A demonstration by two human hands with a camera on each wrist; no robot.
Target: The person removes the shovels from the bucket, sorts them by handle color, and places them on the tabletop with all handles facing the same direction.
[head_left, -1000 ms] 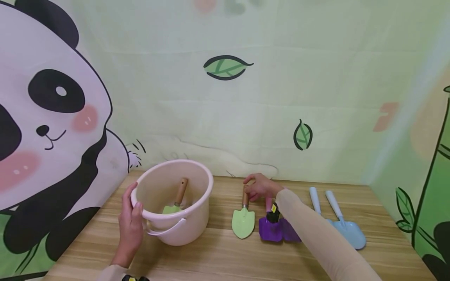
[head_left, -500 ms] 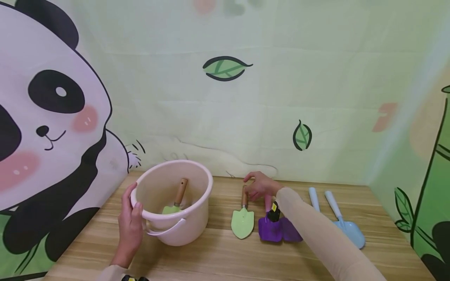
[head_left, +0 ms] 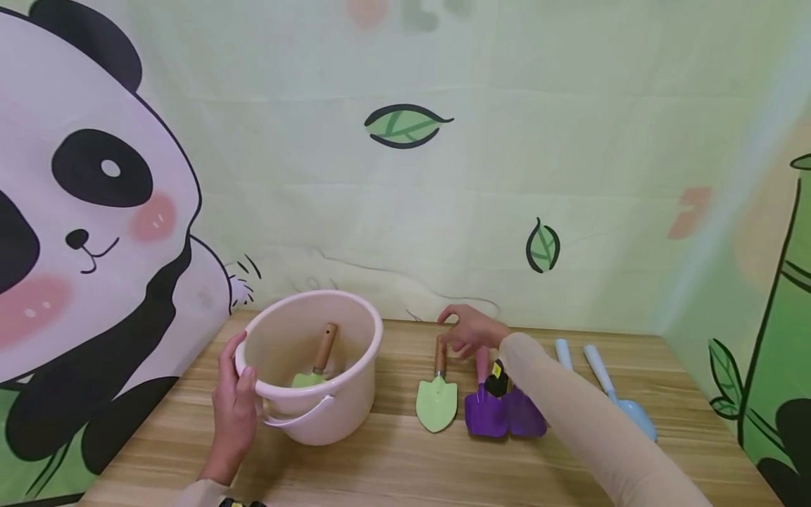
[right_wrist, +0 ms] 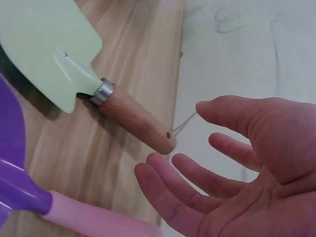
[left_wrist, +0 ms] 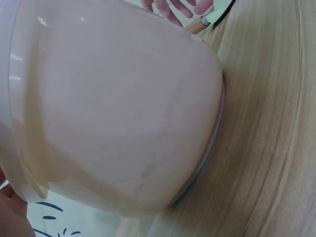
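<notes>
A pale pink bucket stands on the wooden table, and my left hand holds its rim at the left side. Inside the bucket leans a trowel with a wooden handle and a light green blade. A second green trowel lies right of the bucket, its wooden handle toward the wall. My right hand hovers by that handle's end; in the right wrist view its spread, slightly bent fingers are apart from the handle and hold nothing.
Under the right forearm lie two purple shovels, at least one with a pink handle. Farther right are two light blue handles; one blue blade partly shows. A printed cloth wall borders the table's back edge.
My right hand has risen slightly off the trowel's handle end, and its forearm now covers more of the blue shovels. The left hand and bucket have stayed in place.
</notes>
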